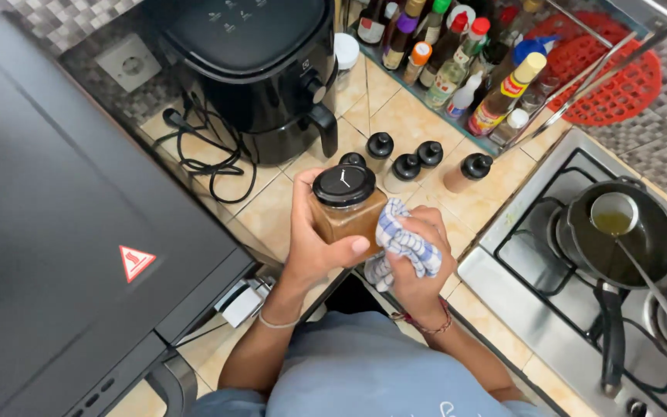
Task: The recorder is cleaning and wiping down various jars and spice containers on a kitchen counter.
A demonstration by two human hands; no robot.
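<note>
My left hand (314,243) grips a square glass jar (343,208) with a black lid and brown contents, held above the tiled counter edge. My right hand (418,259) presses a blue-and-white checked cloth (403,243) against the jar's right side. Both hands are close together in front of my body. Behind them on the counter stand several small spice jars with black lids (407,166).
A black air fryer (260,69) with coiled cord stands at the back. A large black appliance (55,232) fills the left. A rack of sauce bottles (457,62) sits at the back right. On the gas stove (550,309) is a black pan (619,239) with a ladle of oil.
</note>
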